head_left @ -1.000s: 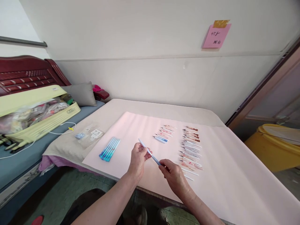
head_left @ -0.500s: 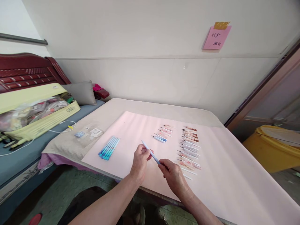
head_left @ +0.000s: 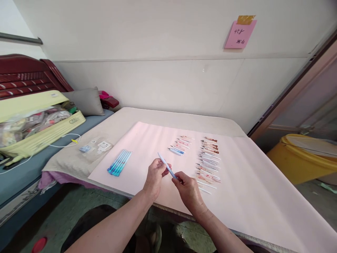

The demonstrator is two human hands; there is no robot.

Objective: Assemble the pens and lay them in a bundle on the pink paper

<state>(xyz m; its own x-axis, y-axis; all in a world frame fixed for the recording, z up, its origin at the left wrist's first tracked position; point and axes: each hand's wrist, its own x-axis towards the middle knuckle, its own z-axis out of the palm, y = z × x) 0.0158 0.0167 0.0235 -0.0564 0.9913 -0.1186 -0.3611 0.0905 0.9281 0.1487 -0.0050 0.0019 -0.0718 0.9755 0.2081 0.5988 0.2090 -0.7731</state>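
Note:
A light blue pen is held slantwise over the pink sheet, its far end pointing up and left. My left hand pinches it near the middle, and my right hand grips its near end. Left of the hands lies a row of several blue pens. Beyond the hands, a few pens with blue barrels lie beside pink patterned pens. To the right, a long column holds brown-ended pens, clear-looking pens and thin white sticks.
Pink paper covers much of the table. A clear plastic bag lies at its left on a cream cloth. A yellow open case with packets rests on the bed at left. A yellow bin stands at right.
The view has shifted slightly, so everything sits a little higher and further left. Both hands still hold the same pen in nearly the same pose.

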